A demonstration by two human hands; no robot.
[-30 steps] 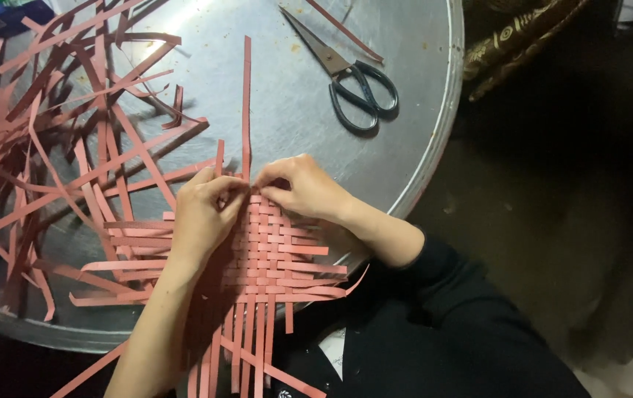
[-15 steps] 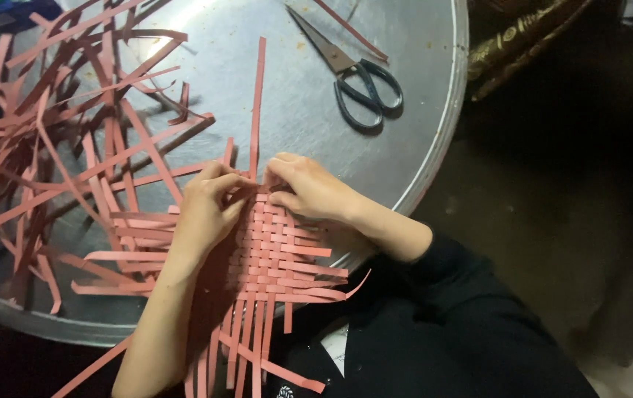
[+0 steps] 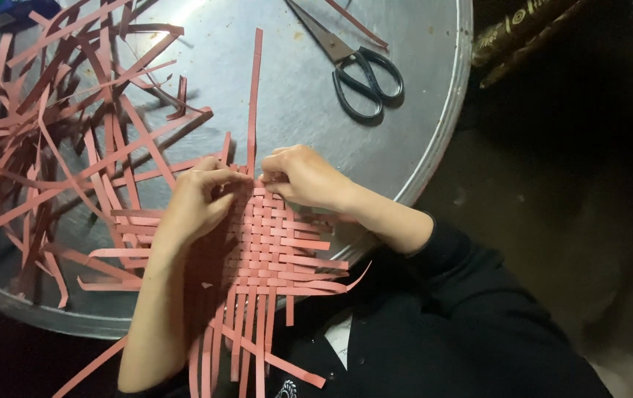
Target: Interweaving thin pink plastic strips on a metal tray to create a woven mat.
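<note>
A woven mat of pink paper strips (image 3: pixel 272 247) lies at the near edge of a round metal tray (image 3: pixel 434 125). My left hand (image 3: pixel 198 203) and my right hand (image 3: pixel 305 177) meet at the mat's far edge, fingertips pinching the strips there. One long upright strip (image 3: pixel 255 96) runs away from the weave between my two hands. Loose strip ends stick out of the mat on the left, the right and toward me.
A heap of loose pink paper strips (image 3: pixel 58 125) covers the tray's left half. Black-handled scissors (image 3: pixel 357 70) lie at the tray's far right. A blue and green object (image 3: pixel 7 11) sits at the top left corner. Dark floor lies to the right.
Both hands stay at the far edge of the weave with small finger movements. The camera view has shifted slightly.
</note>
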